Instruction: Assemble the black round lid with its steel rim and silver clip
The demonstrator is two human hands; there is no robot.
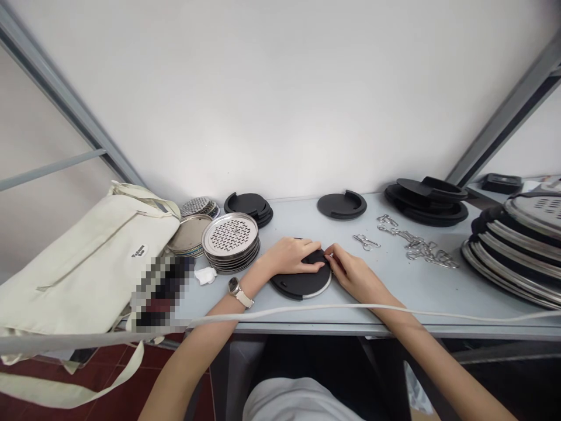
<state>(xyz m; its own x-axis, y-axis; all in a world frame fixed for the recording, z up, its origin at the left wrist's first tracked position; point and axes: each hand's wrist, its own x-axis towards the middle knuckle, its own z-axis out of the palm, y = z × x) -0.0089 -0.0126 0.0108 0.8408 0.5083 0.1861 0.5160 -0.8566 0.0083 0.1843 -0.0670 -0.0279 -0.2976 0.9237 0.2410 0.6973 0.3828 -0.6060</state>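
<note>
A round black disc (302, 285) with a silvery rim along its lower right edge lies flat on the table near the front. My left hand (294, 256), with a watch on its wrist, rests on top of it, fingers stretched out and thumb apart. At the disc's right edge, my right hand (348, 270) is closed in a pinch; what its fingertips hold is too small to make out. Right of the hands lie loose wire clips (367, 242) and a tangled heap of metal clips (427, 250).
Perforated metal discs (232, 235) are stacked on the left, beside a cream bag (83, 263). Black round parts (342, 206) stand along the wall. A tall stack of metal-rimmed discs (512, 251) is at right. A white cable (307, 308) crosses in front.
</note>
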